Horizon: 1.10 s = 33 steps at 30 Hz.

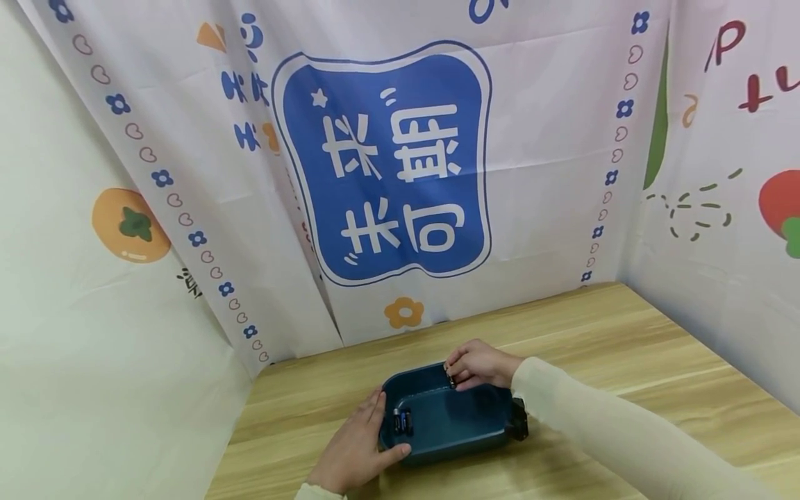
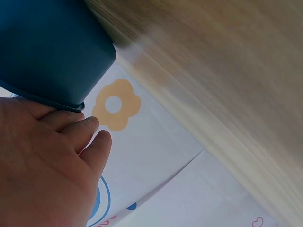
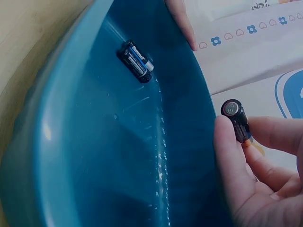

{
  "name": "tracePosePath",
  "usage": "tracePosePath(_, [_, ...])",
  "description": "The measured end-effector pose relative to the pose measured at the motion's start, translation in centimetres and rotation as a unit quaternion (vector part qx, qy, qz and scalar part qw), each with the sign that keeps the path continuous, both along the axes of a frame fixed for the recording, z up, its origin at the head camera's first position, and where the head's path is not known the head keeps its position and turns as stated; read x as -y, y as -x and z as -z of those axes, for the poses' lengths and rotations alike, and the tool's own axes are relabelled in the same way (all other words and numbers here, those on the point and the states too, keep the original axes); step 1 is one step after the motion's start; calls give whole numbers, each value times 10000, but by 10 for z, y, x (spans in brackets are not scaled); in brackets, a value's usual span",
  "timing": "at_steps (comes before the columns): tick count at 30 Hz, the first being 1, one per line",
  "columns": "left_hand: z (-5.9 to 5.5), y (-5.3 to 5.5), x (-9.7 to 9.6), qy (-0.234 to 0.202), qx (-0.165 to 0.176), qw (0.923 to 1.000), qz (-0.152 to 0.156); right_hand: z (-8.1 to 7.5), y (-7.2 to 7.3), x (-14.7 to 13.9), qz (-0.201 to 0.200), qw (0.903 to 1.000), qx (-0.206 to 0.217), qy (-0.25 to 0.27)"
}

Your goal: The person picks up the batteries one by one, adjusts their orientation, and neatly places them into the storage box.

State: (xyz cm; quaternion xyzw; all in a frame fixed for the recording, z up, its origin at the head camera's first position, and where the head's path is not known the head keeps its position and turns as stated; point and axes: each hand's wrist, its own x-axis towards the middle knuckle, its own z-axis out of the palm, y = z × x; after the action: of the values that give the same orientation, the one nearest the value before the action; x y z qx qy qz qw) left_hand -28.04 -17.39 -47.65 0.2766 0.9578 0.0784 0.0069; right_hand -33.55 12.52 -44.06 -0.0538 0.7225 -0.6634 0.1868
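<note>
A dark teal plastic basin (image 1: 459, 444) stands on the wooden table. My left hand (image 1: 359, 441) rests against its left end, fingers fairly straight along the rim and thumb on the near edge. In the left wrist view the fingertips of the left hand (image 2: 47, 156) touch the rim. Over the far side wall, my right hand (image 1: 478, 364) pinches a dark battery (image 3: 239, 123) between thumb and fingers, its silver end showing. Two black-and-blue batteries (image 3: 136, 61) lie side by side on the basin floor, near the left hand.
The wooden table (image 1: 587, 340) runs back to a printed white cloth (image 1: 544, 208) hanging behind it. Cloth walls also stand at the left and right. A black device (image 1: 519, 420) sits below the right cuff, overlapping the basin's right end.
</note>
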Motion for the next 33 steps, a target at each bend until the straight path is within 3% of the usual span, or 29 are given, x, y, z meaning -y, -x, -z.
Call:
tracePosePath(12, [3,-2,6,36,114,9999,-39,16,2,20,-200,9997,1,133])
tracePosePath(33, [0,0,1,-56,93,9999,-8,17,1,37,-336,9994,-89,-6])
